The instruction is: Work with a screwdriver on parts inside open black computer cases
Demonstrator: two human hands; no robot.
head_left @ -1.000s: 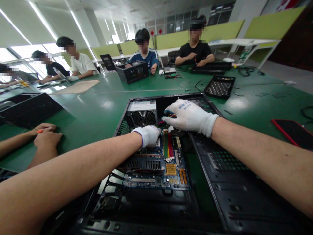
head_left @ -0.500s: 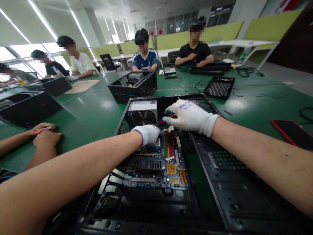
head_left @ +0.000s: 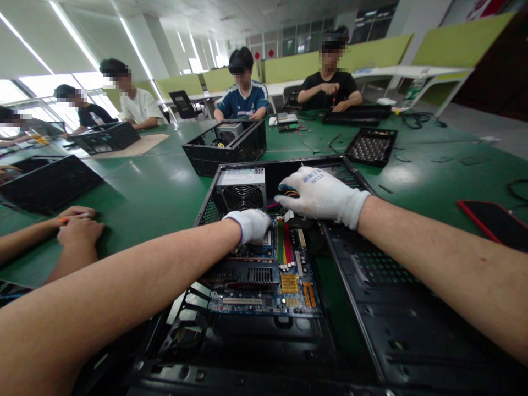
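An opened black computer case (head_left: 268,346) lies in front of me, with a blue motherboard (head_left: 243,305) and a silver power supply (head_left: 241,190) inside. My left hand (head_left: 252,225), in a white glove, rests curled on the upper part of the board, left of the memory slots (head_left: 284,245); its fingertips are hidden. My right hand (head_left: 307,192), also gloved, is over the case right of the power supply, thumb and fingers curved around a bundle of thin cables (head_left: 291,193).
Another person's bare hands (head_left: 80,225) rest at the left. More cases (head_left: 51,181) (head_left: 226,148) and a black tray (head_left: 371,146) stand on the green table (head_left: 144,187). A red-edged black device (head_left: 495,220) lies right. Several people sit beyond.
My hands have hardly moved. At the far left, a black case has been shifted and turned. The person opposite in blue has moved an arm outward, and the one in black has raised a hand.
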